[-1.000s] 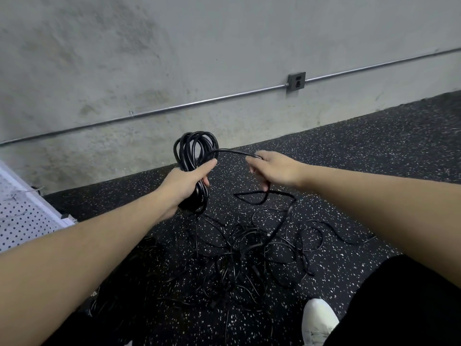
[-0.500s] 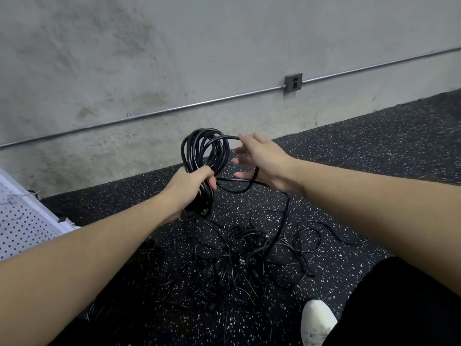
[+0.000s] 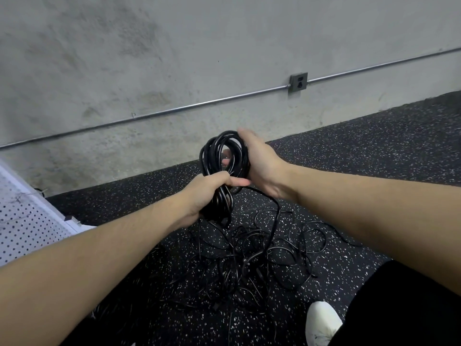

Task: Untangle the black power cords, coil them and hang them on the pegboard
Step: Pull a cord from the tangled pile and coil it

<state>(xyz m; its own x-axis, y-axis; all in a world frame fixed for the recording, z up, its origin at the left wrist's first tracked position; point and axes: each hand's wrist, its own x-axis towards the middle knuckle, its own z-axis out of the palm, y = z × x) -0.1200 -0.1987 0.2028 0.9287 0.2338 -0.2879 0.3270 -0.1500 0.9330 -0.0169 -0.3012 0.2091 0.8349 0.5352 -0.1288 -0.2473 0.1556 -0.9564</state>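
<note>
Left hand [image 3: 209,191] grips coil [image 3: 224,156] btm, right hand [image 3: 259,161] wraps top, fingertips hidden, floor tangle [image 3: 249,258] indistinct

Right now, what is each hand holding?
Left hand: grips the coil of cord.
Right hand: wrapped around the same coil's upper loops.

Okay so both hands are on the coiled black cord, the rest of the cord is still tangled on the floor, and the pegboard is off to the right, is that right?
Not quite: the pegboard is off to the left. The head view shows the left hand and right hand on the coil, tangle on the floor.
</note>
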